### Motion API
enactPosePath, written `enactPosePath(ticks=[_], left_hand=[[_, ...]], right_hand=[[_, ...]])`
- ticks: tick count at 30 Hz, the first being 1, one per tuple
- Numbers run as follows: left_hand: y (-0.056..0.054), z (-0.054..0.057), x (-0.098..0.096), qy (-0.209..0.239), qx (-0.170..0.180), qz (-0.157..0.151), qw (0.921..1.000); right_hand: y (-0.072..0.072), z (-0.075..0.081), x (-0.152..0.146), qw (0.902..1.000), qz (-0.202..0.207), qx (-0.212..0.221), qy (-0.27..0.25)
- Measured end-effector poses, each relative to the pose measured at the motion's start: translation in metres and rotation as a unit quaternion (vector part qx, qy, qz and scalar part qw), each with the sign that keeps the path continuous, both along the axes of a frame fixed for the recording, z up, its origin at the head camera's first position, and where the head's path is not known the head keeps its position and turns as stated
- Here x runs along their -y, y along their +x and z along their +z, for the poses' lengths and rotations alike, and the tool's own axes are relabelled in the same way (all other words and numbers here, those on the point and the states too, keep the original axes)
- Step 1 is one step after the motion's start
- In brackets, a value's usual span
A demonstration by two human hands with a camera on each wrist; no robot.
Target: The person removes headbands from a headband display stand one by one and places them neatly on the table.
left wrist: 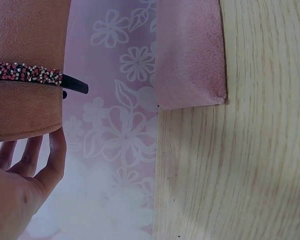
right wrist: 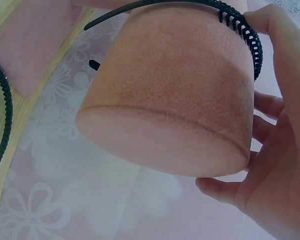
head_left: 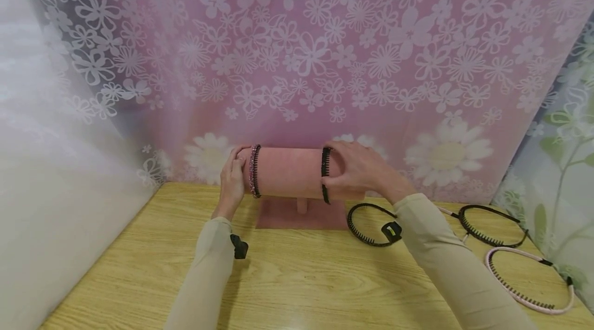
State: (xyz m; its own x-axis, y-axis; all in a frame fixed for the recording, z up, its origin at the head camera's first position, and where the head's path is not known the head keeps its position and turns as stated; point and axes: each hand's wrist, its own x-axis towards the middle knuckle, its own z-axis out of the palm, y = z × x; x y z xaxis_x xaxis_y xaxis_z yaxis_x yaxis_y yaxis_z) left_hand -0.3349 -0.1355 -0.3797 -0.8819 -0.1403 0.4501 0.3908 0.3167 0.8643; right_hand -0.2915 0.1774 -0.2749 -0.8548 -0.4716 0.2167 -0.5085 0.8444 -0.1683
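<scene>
A pink velvety headband stand (head_left: 290, 172) stands on the table, its thick horizontal roll on a short post and flat base. Near its left end sits a headband with pink and white beads (head_left: 253, 171). My left hand (head_left: 232, 180) holds that end of the roll; in the left wrist view its fingers (left wrist: 55, 160) curl against the edge. Around the right part goes a black toothed headband (head_left: 326, 175). My right hand (head_left: 359, 167) grips this black band between thumb and forefinger, other fingers (right wrist: 267, 127) behind the roll. The band's free tip points off the roll in the right wrist view.
A black headband (head_left: 366, 241) lies on the wooden table (head_left: 297, 278) right of the base, beside the right sleeve. Farther right lie another black headband (head_left: 482, 237) and a pale pink one (head_left: 524, 296). A flowered curtain (head_left: 297, 51) hangs close behind the stand.
</scene>
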Motion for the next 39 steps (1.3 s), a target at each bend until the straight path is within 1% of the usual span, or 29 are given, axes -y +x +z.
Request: enactPosePath(ticks=[6, 13, 25, 32, 39], left_hand=[[0.000, 0.000, 0.000, 0.004, -0.003, -0.001, 1.0000], [0.000, 0.000, 0.000, 0.003, -0.007, 0.000, 1.0000], [0.000, 0.001, 0.000, 0.002, -0.004, 0.004, 1.0000], [-0.001, 0.000, 0.000, -0.003, 0.006, 0.007, 0.9999], [-0.001, 0.001, 0.000, -0.001, 0.002, 0.005, 1.0000]], right_hand=[[0.003, 0.001, -0.006, 0.9999, -0.003, 0.009, -0.008], [0.004, 0.000, -0.014, 1.0000, -0.004, 0.006, -0.006], [0.009, 0.000, -0.026, 0.9998, 0.001, 0.002, -0.021], [0.010, -0.002, -0.032, 0.9998, -0.004, 0.002, -0.021], [0.011, -0.002, -0.040, 0.9994, -0.001, 0.003, -0.033]])
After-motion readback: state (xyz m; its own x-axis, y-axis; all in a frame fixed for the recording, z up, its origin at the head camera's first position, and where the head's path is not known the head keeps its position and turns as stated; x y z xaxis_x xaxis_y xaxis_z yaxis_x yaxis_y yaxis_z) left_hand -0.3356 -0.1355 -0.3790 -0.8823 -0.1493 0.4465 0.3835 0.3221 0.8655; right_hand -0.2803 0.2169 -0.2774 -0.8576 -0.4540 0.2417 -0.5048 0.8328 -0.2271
